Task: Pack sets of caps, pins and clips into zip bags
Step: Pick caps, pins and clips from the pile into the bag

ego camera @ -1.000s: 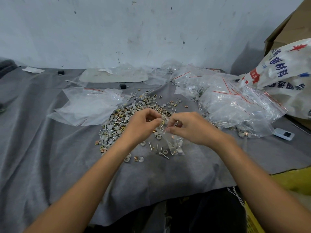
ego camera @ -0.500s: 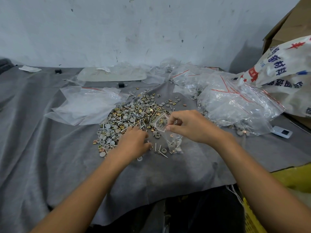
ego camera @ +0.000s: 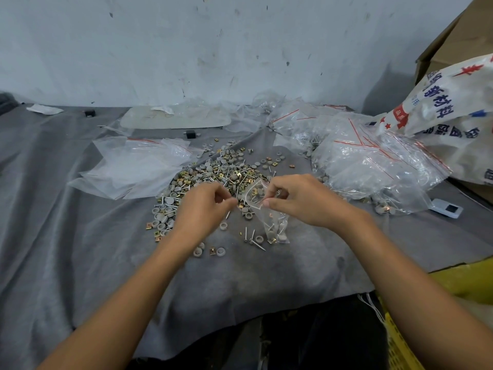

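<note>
Grey cloth [ego camera: 80,263] covers the table below a scuffed white wall [ego camera: 186,49], and the pile [ego camera: 213,172] of caps, pins and clips sprawls at the middle of the frame. Right of centre, the right hand [ego camera: 301,201] pinches the rim of a small bag [ego camera: 269,220] between thumb and fingertips, and the mouth appears held open toward the left of the frame. The bag hangs from that pinch, its long axis running down and slightly right, its bottom resting on the cloth with a few parts inside. The left hand [ego camera: 202,209] hovers just left of the mouth, near it but not touching, fingers curled and tips bunched toward the opening. Whether they hold a part I cannot tell, though a thin pin [ego camera: 228,215] shows just beneath them. The coming move, as I judge it, turns on that short gap: the mouth lies right of the left fingertips and about level with them, so a drop-in calls for a small shift rightward over the opening. Empty bags [ego camera: 133,166] lie at centre left, and filled bags [ego camera: 373,161] heap at the right.
</note>
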